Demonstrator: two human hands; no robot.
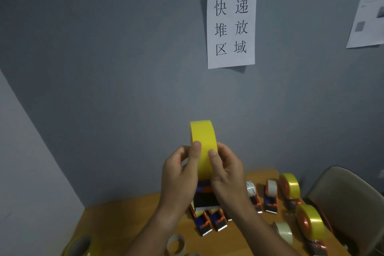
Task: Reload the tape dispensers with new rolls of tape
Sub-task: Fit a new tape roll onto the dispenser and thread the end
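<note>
Head view: a person holds one tape dispenser (pixel 205 195) up above the wooden table (pixel 124 222), close in front of the camera.
Yellow roll (pixel 204 143): seated on the held dispenser, standing on edge above both hands.
Left hand (pixel 180 174): fingers curled round the roll's left side, thumb pressed on the tape face, probably steadying it.
Right hand (pixel 225 170): grips the right side, thumb on the tape face; likely feeling for the loose end.
Loaded dispensers (pixel 289 189): standing at the table's right, apparently finished.
Unloaded dispensers (pixel 209 222): lying beneath the hands, awaiting rolls.
Spare rolls (pixel 283 231): loose on the table, within reach.
Wall sign (pixel 231 26): paper taped to the grey wall.
</note>
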